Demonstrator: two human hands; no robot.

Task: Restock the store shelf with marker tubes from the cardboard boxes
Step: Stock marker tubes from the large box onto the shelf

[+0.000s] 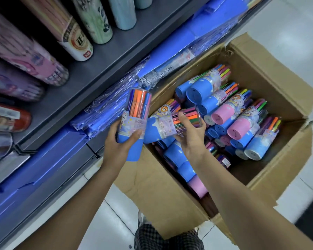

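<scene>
The left hand (119, 141) is clenched around a blue-based marker tube (134, 123) at centre frame, holding it nearly upright with the clear cap end up, thumb on the near side and fingers (136, 135) wrapped over the label. That grip looks chosen so the tube can go straight onto the shelf standing. The right hand (190, 136), just right of it, grasps a second marker tube (168, 127) lying almost sideways, its blue base touching the first tube and its clear end pinched under the thumb; it seems freshly lifted out and not yet turned upright.

Both tubes hang above the left edge of the open cardboard box (278, 98), which fills the right half of the frame on the floor and holds many more blue and pink tubes (238, 121) lying in a loose heap. The grey shelf (90, 76) runs across the upper left, carrying other cylindrical tins (76, 42) with bare space in front of them. Wrapped blue packs (112, 109) stick out below it, close to the left hand, so the lift should clear them
</scene>
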